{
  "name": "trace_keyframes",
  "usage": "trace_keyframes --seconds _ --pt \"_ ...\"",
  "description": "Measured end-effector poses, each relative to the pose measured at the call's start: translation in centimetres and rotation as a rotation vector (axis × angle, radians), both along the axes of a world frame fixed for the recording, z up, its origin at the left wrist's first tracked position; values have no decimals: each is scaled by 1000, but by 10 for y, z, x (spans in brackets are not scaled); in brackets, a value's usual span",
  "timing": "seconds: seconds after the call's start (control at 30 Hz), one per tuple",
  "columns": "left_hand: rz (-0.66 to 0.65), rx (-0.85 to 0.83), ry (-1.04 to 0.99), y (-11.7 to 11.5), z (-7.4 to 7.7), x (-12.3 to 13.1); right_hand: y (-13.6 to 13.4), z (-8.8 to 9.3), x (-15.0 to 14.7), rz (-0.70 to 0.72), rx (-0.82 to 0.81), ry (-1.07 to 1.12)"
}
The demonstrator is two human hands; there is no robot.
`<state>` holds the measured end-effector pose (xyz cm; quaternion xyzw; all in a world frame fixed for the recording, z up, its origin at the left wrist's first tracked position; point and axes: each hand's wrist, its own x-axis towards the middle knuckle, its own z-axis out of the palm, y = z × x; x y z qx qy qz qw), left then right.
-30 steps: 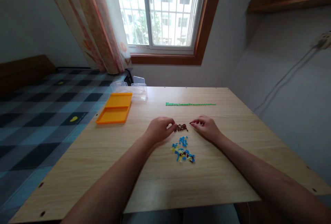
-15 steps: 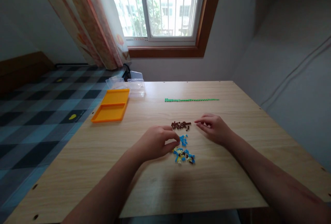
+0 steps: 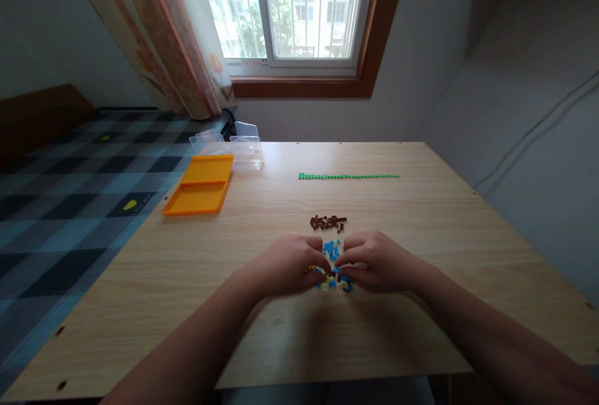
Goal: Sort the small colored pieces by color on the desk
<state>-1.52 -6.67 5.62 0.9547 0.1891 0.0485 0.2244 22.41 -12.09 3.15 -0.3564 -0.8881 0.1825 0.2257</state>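
Note:
Both hands work over a mixed pile of small blue, yellow and brown toy bricks [image 3: 332, 283]. My left hand [image 3: 292, 263] comes in from the left, its thumb and fingers bent together at the pile's edge. Opposite it, my right hand [image 3: 374, 260] has its fingertips drawn in at the pile's right part. Whatever the fingertips pinch is too small to make out. Just beyond them lies a small group of blue bricks [image 3: 331, 249]. Farther away is a heap of brown bricks [image 3: 327, 223]. A long row of green bricks [image 3: 346, 176] stretches across the far part of the table.
An orange two-part tray [image 3: 201, 183] lies at the far left of the wooden table [image 3: 262, 218]. Clear plastic boxes [image 3: 246, 149] stand behind it. A bed with a checked cover [image 3: 93, 174] adjoins the left edge; a window [image 3: 309, 18] is ahead.
My right hand has moved from beside the brown heap down and left to the mixed pile. My left hand has shifted slightly nearer to the pile. The view has tilted a little.

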Motion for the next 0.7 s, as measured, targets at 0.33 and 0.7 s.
trace_keyframes --seconds 0.33,0.7 --pt "-19 22 7 1 -6 2 -1 -8 -9 -71 41 -72" --pt "1 29 -12 0 -3 3 0 -7 -13 -63 -1 -21"
